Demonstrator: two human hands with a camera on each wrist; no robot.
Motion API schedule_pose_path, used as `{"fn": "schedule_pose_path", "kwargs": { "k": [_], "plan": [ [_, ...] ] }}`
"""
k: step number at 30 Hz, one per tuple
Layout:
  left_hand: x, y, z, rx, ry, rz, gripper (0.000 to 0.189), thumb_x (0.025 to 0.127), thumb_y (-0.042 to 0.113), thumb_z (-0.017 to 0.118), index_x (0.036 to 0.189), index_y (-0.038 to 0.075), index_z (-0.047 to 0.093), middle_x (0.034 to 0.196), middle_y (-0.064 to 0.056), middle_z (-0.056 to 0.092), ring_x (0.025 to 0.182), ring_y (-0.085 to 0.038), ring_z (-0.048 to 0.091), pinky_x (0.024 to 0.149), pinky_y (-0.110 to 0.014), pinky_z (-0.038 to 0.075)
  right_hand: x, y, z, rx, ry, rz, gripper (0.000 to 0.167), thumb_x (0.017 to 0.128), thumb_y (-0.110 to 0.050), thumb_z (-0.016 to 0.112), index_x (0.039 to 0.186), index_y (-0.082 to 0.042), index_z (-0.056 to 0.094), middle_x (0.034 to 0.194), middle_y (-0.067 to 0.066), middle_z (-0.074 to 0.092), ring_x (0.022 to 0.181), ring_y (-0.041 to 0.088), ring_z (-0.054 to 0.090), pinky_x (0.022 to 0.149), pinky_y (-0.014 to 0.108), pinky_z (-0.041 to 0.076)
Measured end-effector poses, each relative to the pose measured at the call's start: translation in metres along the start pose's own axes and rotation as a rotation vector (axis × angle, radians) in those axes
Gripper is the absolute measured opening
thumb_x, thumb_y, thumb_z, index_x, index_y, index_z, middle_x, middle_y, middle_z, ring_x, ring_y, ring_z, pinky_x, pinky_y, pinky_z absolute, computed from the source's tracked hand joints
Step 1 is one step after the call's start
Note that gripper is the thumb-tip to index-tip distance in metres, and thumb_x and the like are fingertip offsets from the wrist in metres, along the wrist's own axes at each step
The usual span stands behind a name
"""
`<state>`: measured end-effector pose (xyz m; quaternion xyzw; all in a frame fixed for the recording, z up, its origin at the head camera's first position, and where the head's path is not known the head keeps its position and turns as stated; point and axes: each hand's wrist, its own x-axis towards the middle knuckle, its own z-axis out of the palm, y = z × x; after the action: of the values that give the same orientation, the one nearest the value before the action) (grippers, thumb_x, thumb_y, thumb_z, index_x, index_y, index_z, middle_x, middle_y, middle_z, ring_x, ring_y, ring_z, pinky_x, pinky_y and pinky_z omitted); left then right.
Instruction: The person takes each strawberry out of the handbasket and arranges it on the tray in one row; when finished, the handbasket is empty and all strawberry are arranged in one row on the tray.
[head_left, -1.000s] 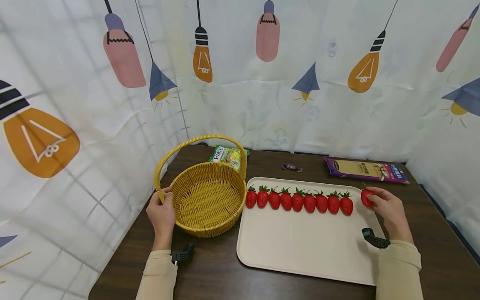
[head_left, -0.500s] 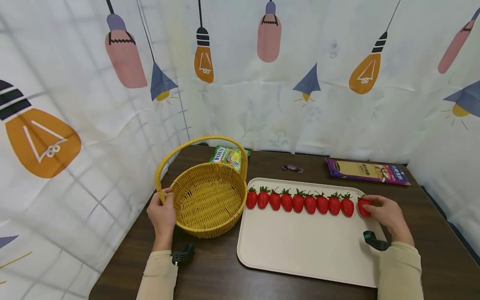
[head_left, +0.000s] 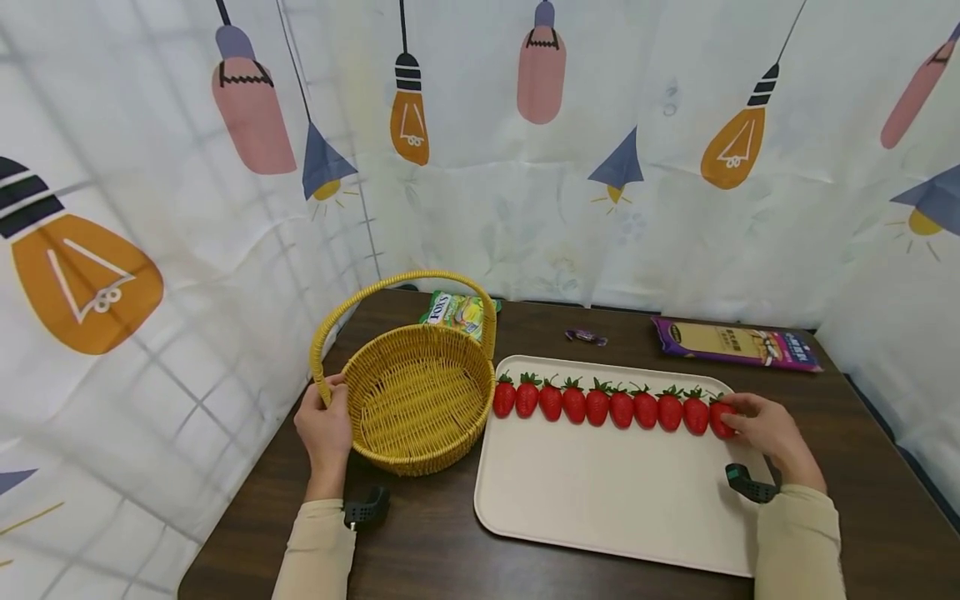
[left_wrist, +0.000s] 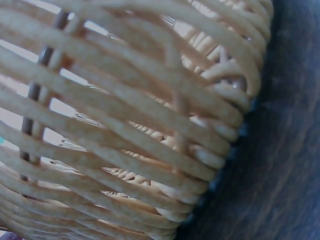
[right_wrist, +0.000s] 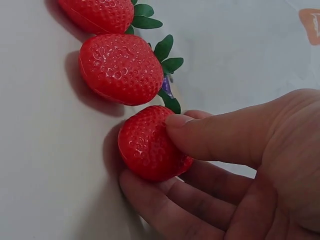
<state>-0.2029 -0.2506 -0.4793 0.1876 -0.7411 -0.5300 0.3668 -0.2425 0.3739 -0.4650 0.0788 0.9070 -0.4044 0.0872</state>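
My right hand [head_left: 767, 429] pinches a red strawberry [right_wrist: 150, 142] with a green leafy top between thumb and fingers. That strawberry sits at the right end of a row of several strawberries [head_left: 597, 407] along the far side of a cream tray [head_left: 600, 492]. In the right wrist view it lies against or very near its neighbour [right_wrist: 121, 70]. My left hand [head_left: 326, 425] grips the yellow wicker basket [head_left: 420, 400] at the left foot of its tall handle. Only woven wall [left_wrist: 125, 110] and dark table show in the left wrist view; the left fingers are not seen there.
Behind the basket lies a green candy bag [head_left: 457, 312]. A small purple-wrapped candy [head_left: 586, 337] and a long purple packet [head_left: 738, 343] lie along the back of the dark table [head_left: 420, 550]. A patterned curtain [head_left: 480, 183] hangs behind and to the sides.
My right hand has brought its strawberry down onto the tray and moved it left, up to the end of the row. The left hand and basket have stayed put.
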Motion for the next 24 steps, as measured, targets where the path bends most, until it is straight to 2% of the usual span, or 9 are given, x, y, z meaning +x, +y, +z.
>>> {"fn": "schedule_pose_path", "kwargs": {
  "k": [5, 11, 14, 18, 21, 24],
  "plan": [
    [-0.001, -0.001, -0.001, 0.0, 0.0, 0.002, 0.021, 0.097, 0.017, 0.056, 0.1, 0.006, 0.073, 0.063, 0.002, 0.049, 0.043, -0.01, 0.029, 0.044, -0.025, 0.027, -0.001, 0.002, 0.003, 0.007, -0.021, -0.023, 0.047, 0.098, -0.02, 0.06, 0.134, 0.007, 0.047, 0.127, 0.034, 0.048, 0.099, 0.034, 0.054, 0.069, 0.029, 0.052],
    [0.0, -0.001, -0.001, 0.004, 0.001, 0.014, 0.022, 0.097, 0.019, 0.055, 0.1, 0.006, 0.073, 0.064, 0.0, 0.05, 0.043, -0.01, 0.028, 0.044, -0.025, 0.026, -0.001, 0.0, 0.002, -0.004, -0.009, -0.05, 0.05, 0.099, -0.028, 0.057, 0.135, 0.005, 0.047, 0.126, 0.032, 0.05, 0.097, 0.033, 0.056, 0.07, 0.03, 0.048],
    [0.001, -0.002, 0.0, 0.0, -0.003, 0.023, 0.023, 0.097, 0.018, 0.055, 0.1, 0.004, 0.073, 0.077, -0.003, 0.061, 0.045, -0.009, 0.029, 0.047, -0.025, 0.028, -0.001, 0.001, 0.0, 0.002, 0.013, -0.036, 0.053, 0.099, -0.032, 0.055, 0.137, 0.005, 0.046, 0.13, 0.034, 0.049, 0.101, 0.035, 0.058, 0.073, 0.034, 0.05],
    [0.002, -0.002, 0.001, -0.013, -0.006, 0.041, 0.023, 0.098, 0.015, 0.055, 0.098, 0.0, 0.072, 0.096, -0.004, 0.067, 0.048, -0.007, 0.031, 0.051, -0.024, 0.029, -0.001, 0.001, -0.002, 0.052, 0.053, -0.031, 0.056, 0.1, -0.035, 0.052, 0.136, 0.008, 0.046, 0.132, 0.035, 0.047, 0.093, 0.02, 0.064, 0.074, 0.031, 0.054],
    [0.003, -0.001, 0.002, -0.023, -0.004, 0.047, 0.023, 0.097, 0.015, 0.056, 0.096, -0.002, 0.071, 0.097, -0.006, 0.067, 0.049, -0.008, 0.032, 0.052, -0.024, 0.029, -0.002, 0.0, -0.005, 0.088, 0.08, -0.019, 0.058, 0.1, -0.038, 0.05, 0.135, 0.008, 0.046, 0.125, 0.031, 0.053, 0.084, 0.012, 0.063, 0.07, 0.025, 0.054],
    [0.003, -0.002, 0.003, -0.025, 0.018, 0.055, 0.022, 0.097, 0.014, 0.057, 0.094, -0.002, 0.071, 0.096, -0.007, 0.068, 0.051, -0.009, 0.035, 0.053, -0.023, 0.03, -0.003, -0.001, -0.007, 0.081, 0.1, 0.002, 0.06, 0.1, -0.041, 0.05, 0.136, 0.007, 0.046, 0.118, 0.026, 0.057, 0.083, 0.017, 0.062, 0.068, 0.026, 0.052]
  ]
}}
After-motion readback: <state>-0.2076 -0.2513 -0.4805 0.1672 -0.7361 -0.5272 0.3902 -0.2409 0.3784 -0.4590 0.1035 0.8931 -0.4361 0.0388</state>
